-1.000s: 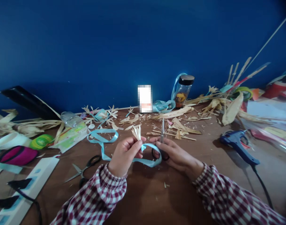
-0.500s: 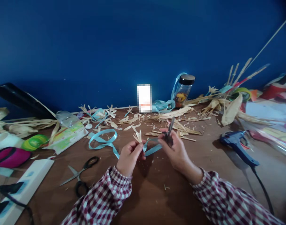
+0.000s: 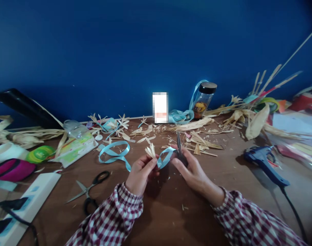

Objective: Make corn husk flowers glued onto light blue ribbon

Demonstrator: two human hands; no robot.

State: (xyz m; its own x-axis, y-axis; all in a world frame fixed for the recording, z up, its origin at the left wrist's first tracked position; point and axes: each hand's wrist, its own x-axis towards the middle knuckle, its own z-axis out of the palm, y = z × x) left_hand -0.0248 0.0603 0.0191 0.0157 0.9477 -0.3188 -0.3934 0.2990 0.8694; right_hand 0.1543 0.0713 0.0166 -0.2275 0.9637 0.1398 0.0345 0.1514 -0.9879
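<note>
Pinched in my left hand (image 3: 140, 172) is a pale corn-husk flower (image 3: 151, 150), its petals pointing up. Light blue ribbon (image 3: 166, 158) runs from the flower's base in a short loop to the fingers of my right hand (image 3: 194, 171). That hand is also closed around a dark scissor-like tool (image 3: 179, 148), its narrow tip upward; the fingers partly hide it. More blue ribbon (image 3: 114, 154) trails in curls on the table beyond my left hand. Open scissors (image 3: 88, 189) with black handles lie left of my left forearm.
A blue glue gun (image 3: 267, 164) lies on the right, its cable running toward the front. At left is a white power strip (image 3: 40, 198) with plugs. Husk scraps (image 3: 194, 125), finished husk flowers (image 3: 124, 121) and a lidded glass jar (image 3: 203, 100) line the blue wall.
My right hand has turned the dark tool more upright. The ribbon between my hands has risen into a tighter loop. My left hand still pinches the flower, which leans slightly left.
</note>
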